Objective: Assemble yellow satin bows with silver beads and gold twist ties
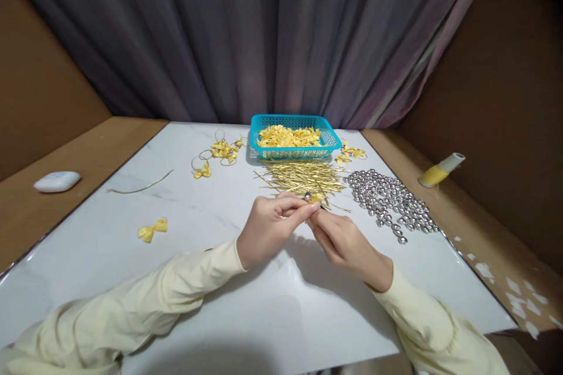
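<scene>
My left hand (268,225) and my right hand (347,240) meet above the middle of the table, fingertips pinched together. Between them is a small yellow ribbon bow (315,199), partly covered by the fingers. A shiny silver ball, like a small bell (307,195), shows at the tips of my left fingers. Whether a cord runs through them is hidden. Just beyond the hands lies a pile of gold cords (303,176). A single yellow bow (152,229) and one loose gold cord (143,189) rest to the left.
A blue basket (295,153) of yellow bows stands at the back. Many silver bell-like balls (387,199) spread at the right. Bows with cord loops (225,150) lie back left, more bows (350,152) back right. Further out are a white object (57,181) and a yellow-wound tube (442,170).
</scene>
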